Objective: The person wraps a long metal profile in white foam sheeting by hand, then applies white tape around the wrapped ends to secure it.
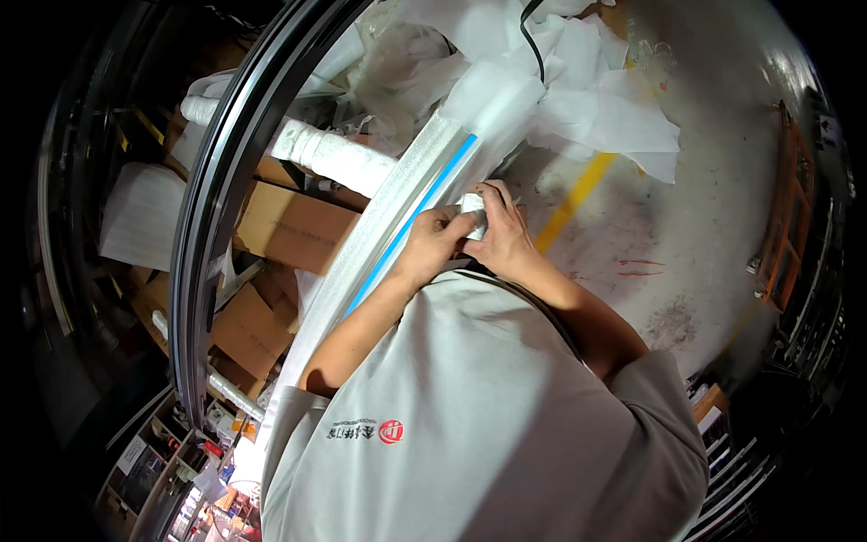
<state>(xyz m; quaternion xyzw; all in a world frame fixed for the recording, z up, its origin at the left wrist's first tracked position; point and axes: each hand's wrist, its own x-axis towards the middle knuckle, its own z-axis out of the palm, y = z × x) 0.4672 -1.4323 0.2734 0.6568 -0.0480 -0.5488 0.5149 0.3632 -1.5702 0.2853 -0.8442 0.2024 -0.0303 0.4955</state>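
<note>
In front of my waist, both hands are together on a small whitish, roll-like piece [473, 210]; its exact kind is hard to make out. My right hand [508, 233] is closed around it, fingers curled over the far side. My left hand [432, 242] meets it from the left, its thumb pressed against the piece and its other fingers bent, partly hidden. Just left of my hands runs a long, pale foam-wrapped profile [366, 237] with a bright blue strip [411, 226] along it.
A long dark frame profile [212, 181] curves through the view at left. Beyond it and beneath are cardboard boxes [293, 226] and a white-wrapped bar [334, 161]. Crumpled foam sheeting [596, 108] lies at the far side. An orange rack [784, 217] stands at right, past a yellow floor line [576, 200].
</note>
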